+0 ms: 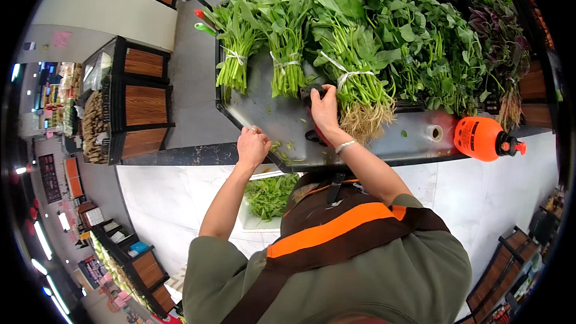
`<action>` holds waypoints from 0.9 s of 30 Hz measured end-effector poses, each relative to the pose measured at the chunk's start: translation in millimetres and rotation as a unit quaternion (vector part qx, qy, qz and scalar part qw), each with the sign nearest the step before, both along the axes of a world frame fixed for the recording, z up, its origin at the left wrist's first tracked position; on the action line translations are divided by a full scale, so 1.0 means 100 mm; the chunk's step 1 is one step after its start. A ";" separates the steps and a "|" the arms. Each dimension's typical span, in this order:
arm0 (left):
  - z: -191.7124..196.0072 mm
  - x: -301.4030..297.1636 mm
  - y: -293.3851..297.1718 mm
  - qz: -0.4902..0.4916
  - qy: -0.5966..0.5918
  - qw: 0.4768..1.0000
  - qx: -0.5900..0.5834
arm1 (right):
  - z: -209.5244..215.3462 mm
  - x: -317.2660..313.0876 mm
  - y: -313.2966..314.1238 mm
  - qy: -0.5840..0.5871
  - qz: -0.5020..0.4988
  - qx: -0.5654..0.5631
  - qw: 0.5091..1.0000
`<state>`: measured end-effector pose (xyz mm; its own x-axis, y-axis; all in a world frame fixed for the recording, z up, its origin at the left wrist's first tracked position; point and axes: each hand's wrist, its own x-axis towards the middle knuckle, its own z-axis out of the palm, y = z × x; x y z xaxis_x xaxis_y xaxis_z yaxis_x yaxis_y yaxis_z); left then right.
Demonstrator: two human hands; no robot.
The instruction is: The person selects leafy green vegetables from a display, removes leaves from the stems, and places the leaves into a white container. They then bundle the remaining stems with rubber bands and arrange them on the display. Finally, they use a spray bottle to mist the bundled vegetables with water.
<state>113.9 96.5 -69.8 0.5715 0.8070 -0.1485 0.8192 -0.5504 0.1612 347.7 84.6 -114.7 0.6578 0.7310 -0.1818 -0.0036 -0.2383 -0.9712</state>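
Observation:
My right hand [324,109], with a bracelet at the wrist, grips a black and red tool [312,136] that stands on the metal counter [282,111]; my hand hides much of it. Just right of that hand lies a bunch of leafy greens [363,87] with pale roots, tied with a white band. Two more tied bunches, a middle one [287,69] and a left one [235,66], lie with their stems toward me. My left hand [254,146] hovers over the counter's front left edge, fingers curled together; whatever is in them is too small to tell.
Untied greens [444,54] and purple-leaved stems [501,42] fill the right side. An orange spray bottle [478,138] lies by a roll [434,133] at the front right. Below the counter is a white bin [255,223] of greens. Wood-panelled produce stands [146,106] are at left.

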 end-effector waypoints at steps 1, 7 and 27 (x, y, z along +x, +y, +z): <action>0.04 0.07 0.03 0.031 -0.004 0.999 -0.005 | 0.08 -0.07 0.09 -0.001 -0.003 -0.040 0.999; -0.13 0.64 0.66 0.161 -0.215 0.962 -0.037 | -0.55 0.08 0.71 -0.058 0.014 -0.128 0.990; -0.08 1.79 2.02 0.254 -0.098 0.890 -0.365 | 0.33 -0.33 0.02 0.008 0.013 0.044 0.999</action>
